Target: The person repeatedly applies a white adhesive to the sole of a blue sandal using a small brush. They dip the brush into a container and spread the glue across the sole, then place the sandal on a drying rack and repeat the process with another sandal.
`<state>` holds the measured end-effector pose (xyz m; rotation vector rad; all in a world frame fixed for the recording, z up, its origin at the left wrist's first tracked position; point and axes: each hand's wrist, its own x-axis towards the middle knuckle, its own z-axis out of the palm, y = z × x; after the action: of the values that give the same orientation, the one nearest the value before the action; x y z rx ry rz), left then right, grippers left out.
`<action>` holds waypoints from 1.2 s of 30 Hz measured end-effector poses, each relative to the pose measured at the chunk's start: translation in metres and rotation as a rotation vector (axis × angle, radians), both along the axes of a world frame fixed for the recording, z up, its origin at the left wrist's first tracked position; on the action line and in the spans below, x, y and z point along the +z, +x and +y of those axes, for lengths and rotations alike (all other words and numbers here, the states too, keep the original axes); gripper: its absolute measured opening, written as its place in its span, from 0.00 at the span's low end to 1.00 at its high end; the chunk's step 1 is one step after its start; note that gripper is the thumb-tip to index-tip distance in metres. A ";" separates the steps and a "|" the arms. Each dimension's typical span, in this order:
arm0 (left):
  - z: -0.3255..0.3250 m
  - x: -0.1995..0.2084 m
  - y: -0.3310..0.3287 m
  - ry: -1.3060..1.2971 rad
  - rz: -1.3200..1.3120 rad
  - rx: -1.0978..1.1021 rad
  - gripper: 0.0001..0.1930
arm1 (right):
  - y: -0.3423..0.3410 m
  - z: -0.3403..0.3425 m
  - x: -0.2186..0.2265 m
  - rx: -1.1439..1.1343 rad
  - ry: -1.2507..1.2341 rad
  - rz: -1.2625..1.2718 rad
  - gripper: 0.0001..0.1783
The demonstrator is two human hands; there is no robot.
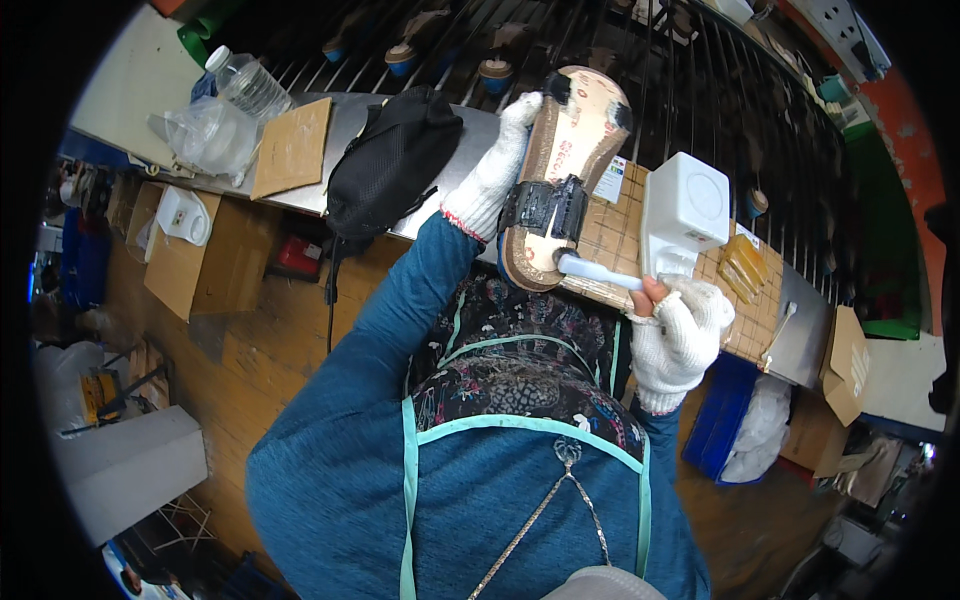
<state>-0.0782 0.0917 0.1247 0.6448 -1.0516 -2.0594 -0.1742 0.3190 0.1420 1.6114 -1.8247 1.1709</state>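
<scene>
My left hand, in a white knit glove, is closed around the left edge of an upturned sandal. The sandal has a pale sole face with red printing, a brown cork-like rim and black strap parts wrapped across it. My right hand, gloved with some fingertips bare, pinches a small brush by its white handle. The brush's dark tip touches the lower rounded end of the sandal. Just beyond the right hand stands a white plastic container, and beside it lie amber-coloured blocks.
A dark rack of bars with shoes runs along the far side. On the metal bench are a black bag, a cardboard piece, a clear jug and a gridded brown board. Below right stands a blue crate.
</scene>
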 end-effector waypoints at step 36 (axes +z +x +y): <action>0.009 -0.060 -0.038 0.358 0.369 -0.560 0.31 | -0.011 0.019 -0.024 0.144 -0.002 -0.156 0.15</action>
<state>-0.1166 0.1009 0.0649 0.1155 -0.6981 -2.7557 -0.1856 0.3384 0.1179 1.7172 -1.8255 1.3965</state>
